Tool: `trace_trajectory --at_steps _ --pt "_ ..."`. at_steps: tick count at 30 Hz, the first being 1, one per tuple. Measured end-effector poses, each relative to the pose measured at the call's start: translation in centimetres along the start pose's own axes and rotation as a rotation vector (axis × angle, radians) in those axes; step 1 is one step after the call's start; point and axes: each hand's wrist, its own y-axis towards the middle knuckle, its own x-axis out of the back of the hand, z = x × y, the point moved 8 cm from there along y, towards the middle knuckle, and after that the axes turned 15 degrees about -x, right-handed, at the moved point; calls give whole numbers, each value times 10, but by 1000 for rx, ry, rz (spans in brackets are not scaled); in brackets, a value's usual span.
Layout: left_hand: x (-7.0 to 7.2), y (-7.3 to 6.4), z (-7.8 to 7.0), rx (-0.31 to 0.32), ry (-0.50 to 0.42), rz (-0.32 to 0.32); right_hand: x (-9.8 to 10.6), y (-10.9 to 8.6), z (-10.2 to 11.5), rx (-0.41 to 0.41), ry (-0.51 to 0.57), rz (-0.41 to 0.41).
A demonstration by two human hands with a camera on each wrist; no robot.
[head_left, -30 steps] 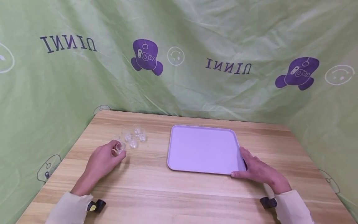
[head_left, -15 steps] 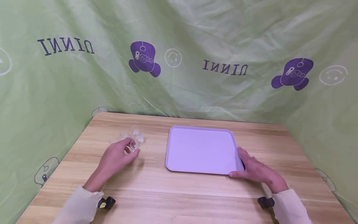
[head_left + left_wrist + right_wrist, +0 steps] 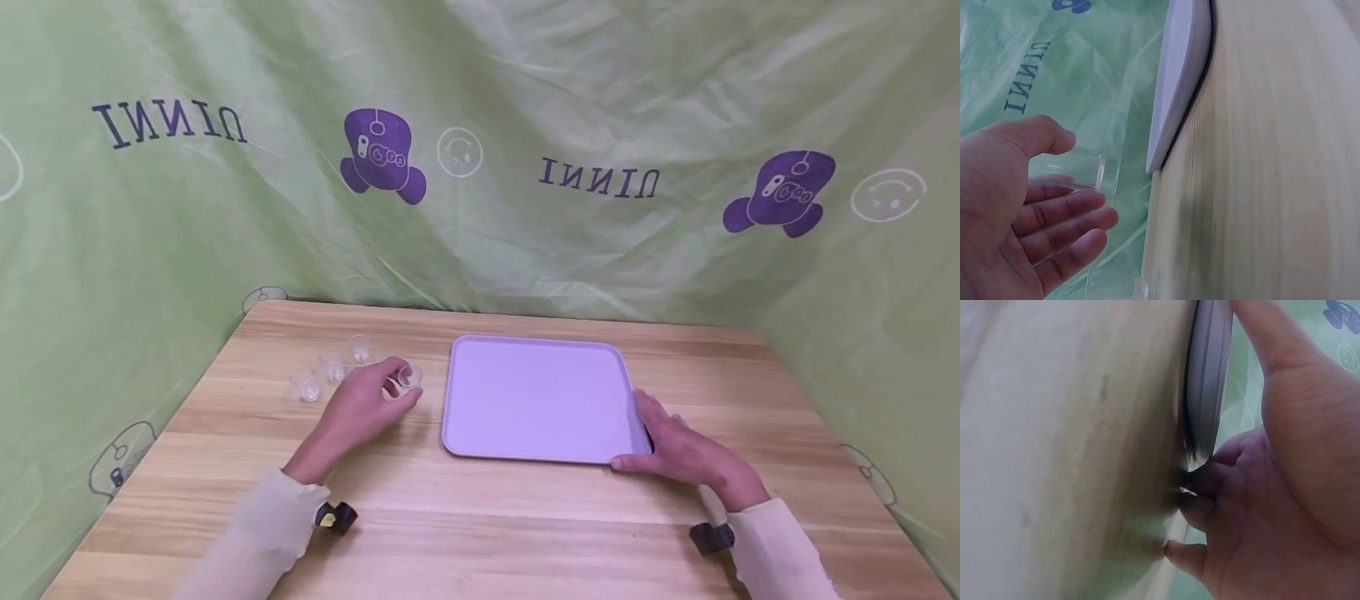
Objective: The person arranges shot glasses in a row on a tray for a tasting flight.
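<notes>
My left hand (image 3: 363, 404) holds a small clear shot glass (image 3: 410, 377) between thumb and fingers, above the table and left of the tray. In the left wrist view the glass (image 3: 1107, 174) lies across the fingers, its thick base pointing away from the palm. Other clear shot glasses (image 3: 307, 386) stand behind and left of this hand, which may hide some. At the right end of the flat purple tray (image 3: 536, 400), my right hand (image 3: 678, 450) holds the near corner, thumb at the front edge and fingers along the side. In the right wrist view its fingertips reach the tabletop.
The tray lies flat on a wood-grain table (image 3: 480, 533). A green printed curtain (image 3: 487, 242) hangs behind the table and along its sides. Dark wrist-worn devices (image 3: 337, 517) sit near both sleeves.
My left hand has carried the shot glass rightward, past the other glasses and closer to the tray. The right hand stays at the tray's corner, and the tray keeps its place.
</notes>
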Motion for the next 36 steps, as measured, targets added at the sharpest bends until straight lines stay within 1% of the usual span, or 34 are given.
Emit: trace_trajectory --at_steps 5,9,14,18,23,27,36 --pt "-16 17 -12 -27 -15 22 0 -1 -1 -13 2 16" --pt "-29 32 -21 -65 -21 48 0 0 -2 -12 6 15" --pt "-52 49 -32 -108 -28 87 2 -1 -3 -3 7 11" --pt "-69 59 -44 -149 -35 104 2 -1 -2 -2 5 17" --pt "-90 67 -59 -187 -104 122 0 -1 -1 -7 11 25" --pt "-104 74 -69 -200 -133 134 -1 -1 -1 -2 18 24" --pt "-137 95 -85 -186 -153 173 -1 0 -2 -13 14 19"
